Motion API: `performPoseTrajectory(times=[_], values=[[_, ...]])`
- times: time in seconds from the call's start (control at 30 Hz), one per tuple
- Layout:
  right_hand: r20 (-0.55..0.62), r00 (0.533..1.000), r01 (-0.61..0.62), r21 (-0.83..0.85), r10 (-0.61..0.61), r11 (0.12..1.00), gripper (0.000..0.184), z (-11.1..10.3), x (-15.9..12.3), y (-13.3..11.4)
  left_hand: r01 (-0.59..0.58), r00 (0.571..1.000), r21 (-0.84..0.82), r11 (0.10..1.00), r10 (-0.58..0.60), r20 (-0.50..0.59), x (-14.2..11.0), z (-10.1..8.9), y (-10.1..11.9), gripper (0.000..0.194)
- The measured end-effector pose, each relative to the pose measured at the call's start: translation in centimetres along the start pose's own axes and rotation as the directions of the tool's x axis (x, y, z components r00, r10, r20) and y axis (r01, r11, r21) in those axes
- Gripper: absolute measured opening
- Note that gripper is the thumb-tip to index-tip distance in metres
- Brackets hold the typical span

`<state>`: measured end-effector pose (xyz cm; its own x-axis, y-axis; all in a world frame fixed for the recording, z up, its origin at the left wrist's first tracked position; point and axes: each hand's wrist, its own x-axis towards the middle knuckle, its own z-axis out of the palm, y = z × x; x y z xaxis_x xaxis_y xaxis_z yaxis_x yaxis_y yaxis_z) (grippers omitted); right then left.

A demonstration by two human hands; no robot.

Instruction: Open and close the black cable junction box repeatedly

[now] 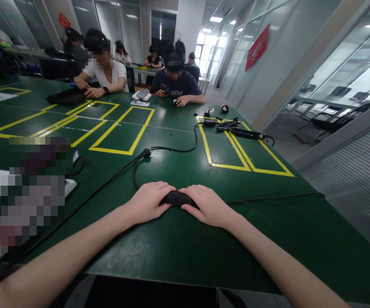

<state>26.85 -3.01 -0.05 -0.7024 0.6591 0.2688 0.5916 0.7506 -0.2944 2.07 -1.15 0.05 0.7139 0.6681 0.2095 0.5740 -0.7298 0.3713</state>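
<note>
To the right of the green table [172, 252], a glass partition [232, 68] hung with a red banner [257, 47] stretches toward bright windows [200, 49] beneath white ceiling lights [216, 19].

Left hand [149, 201], right hand [205, 205] curled closed, side by side; forearms [85, 244] angled inward.

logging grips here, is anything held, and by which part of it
A black block is held by its two ends: the left hand grips its left end, the right hand its right end, with the middle uncovered.
</note>
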Motion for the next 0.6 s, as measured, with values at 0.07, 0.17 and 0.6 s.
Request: performPoseTrajectory(times=[0.07, 0.17, 0.6], values=[[0.043, 0.999, -0.009, -0.017, 0.010, 1.000, 0.033, -0.17, 0.00, 0.01, -0.022, 1.000, 0.010, 1.000, 0.022, 0.021, 0.08, -0.03, -0.02, 0.022], [0.075, 0.997, -0.006, -0.025, 0.008, 1.000, 0.034, -0.21, -0.07, 0.15, -0.037, 0.999, -0.015, 0.999, 0.038, 0.031, 0.07, -0.09, -0.08, 0.019], [0.070, 0.997, 0.043, 0.016, -0.044, 0.999, 0.022, -0.30, -0.23, 0.03, -0.132, 0.991, 0.043, 0.990, 0.131, 0.037, -0.15, -0.16, 0.30, 0.027]])
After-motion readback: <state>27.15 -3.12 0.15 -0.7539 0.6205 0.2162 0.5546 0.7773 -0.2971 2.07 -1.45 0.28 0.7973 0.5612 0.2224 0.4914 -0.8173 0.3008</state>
